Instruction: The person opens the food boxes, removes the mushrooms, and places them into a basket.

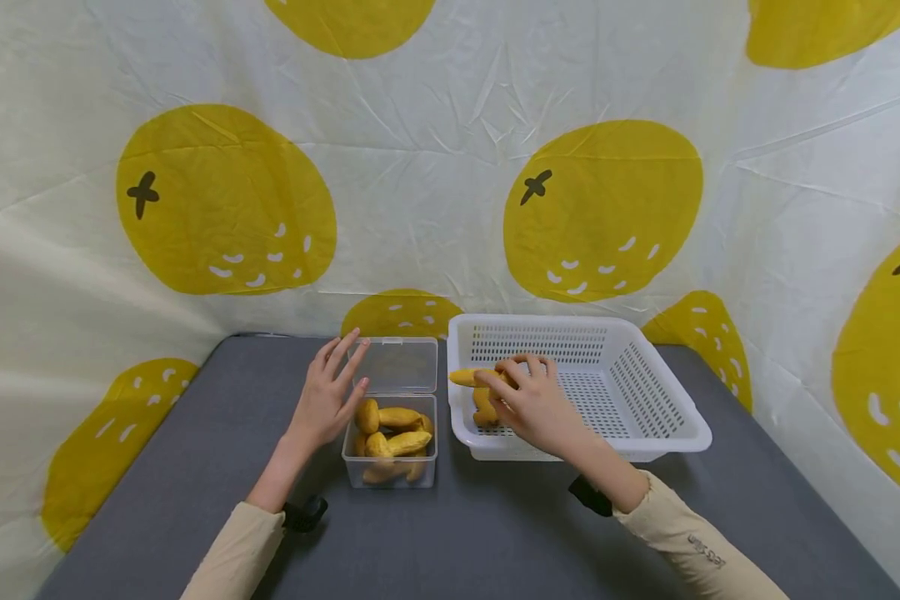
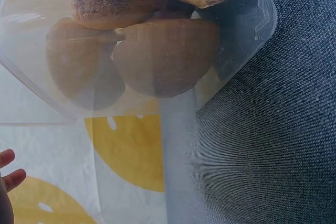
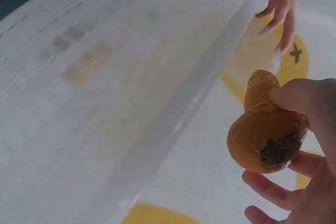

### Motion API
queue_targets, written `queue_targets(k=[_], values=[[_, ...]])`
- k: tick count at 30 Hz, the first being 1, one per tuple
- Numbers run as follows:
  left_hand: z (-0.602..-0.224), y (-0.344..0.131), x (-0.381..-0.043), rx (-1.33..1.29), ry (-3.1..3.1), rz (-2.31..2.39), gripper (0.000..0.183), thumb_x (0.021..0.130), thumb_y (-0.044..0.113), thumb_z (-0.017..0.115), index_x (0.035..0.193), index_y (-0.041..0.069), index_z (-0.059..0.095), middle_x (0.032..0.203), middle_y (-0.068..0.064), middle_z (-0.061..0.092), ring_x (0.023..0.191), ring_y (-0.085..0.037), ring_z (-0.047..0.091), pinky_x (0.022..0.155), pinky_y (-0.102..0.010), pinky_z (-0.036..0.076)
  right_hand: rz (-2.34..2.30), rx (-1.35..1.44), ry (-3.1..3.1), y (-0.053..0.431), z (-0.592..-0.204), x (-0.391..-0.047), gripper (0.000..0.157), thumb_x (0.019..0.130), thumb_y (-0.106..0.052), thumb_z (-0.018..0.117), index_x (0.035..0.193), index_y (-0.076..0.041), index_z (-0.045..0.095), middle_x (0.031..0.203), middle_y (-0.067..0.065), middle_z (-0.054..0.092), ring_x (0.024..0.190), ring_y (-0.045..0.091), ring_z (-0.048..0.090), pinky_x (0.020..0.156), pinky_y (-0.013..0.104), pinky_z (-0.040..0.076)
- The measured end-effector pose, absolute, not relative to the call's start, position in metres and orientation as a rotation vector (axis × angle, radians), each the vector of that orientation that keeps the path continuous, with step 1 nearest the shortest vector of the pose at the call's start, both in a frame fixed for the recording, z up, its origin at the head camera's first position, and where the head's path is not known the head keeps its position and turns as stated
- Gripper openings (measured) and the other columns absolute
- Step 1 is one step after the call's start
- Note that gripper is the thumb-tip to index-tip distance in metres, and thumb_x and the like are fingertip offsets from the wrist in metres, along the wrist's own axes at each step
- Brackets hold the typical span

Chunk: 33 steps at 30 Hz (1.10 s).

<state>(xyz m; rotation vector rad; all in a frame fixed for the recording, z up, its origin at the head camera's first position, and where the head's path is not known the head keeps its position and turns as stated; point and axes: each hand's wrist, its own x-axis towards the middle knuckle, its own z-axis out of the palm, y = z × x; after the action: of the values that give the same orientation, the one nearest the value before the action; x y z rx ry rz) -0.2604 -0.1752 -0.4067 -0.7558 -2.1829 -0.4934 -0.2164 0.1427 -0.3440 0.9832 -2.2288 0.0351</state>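
My right hand (image 1: 536, 408) pinches a yellow-brown mushroom (image 1: 465, 378) between thumb and fingers, over the left part of the white slotted basket (image 1: 648, 387). In the right wrist view this mushroom (image 3: 261, 129) shows a rounded cap with a dark patch and a short stem. Another mushroom (image 1: 484, 408) lies in the basket under the hand. My left hand (image 1: 326, 400) is beside the left edge of a clear plastic box (image 1: 351, 473), fingers spread and holding nothing. Several mushrooms (image 1: 405, 442) fill that box, seen through its wall in the left wrist view.
The box's clear lid (image 1: 393, 364) is folded open toward the back. Box and basket stand side by side on a dark grey table (image 1: 465, 542). A white cloth (image 1: 420, 167) with yellow fruit prints hangs behind and at the sides.
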Motion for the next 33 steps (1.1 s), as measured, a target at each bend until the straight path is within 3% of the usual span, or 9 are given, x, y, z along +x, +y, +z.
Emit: queue_targets(k=[13, 33], values=[[-0.408, -0.174, -0.261, -0.757, -2.172, -0.507, 0.054, 0.096, 0.044, 0.023, 0.14, 0.013, 0.032, 0.145, -0.011, 0.028, 0.122, -0.035, 0.033, 0.095, -0.054, 0.028, -0.018, 0.897, -2.182, 0.194, -0.331, -0.244, 0.036, 0.071, -0.014, 0.071, 0.105, -0.016, 0.06, 0.088, 0.009, 0.056, 0.082, 0.034, 0.047, 0.065, 0.048, 0.034], [-0.407, -0.173, -0.262, -0.752, -2.185, -0.513, 0.055, 0.096, 0.045, 0.022, 0.14, 0.013, 0.032, 0.145, -0.01, 0.027, 0.121, -0.035, 0.033, 0.094, -0.054, 0.029, -0.227, 0.972, -2.237, 0.218, -0.31, -0.319, 0.03, 0.076, -0.019, 0.069, 0.105, -0.017, 0.06, 0.086, 0.009, 0.056, 0.089, 0.037, 0.048, 0.073, 0.053, 0.036]])
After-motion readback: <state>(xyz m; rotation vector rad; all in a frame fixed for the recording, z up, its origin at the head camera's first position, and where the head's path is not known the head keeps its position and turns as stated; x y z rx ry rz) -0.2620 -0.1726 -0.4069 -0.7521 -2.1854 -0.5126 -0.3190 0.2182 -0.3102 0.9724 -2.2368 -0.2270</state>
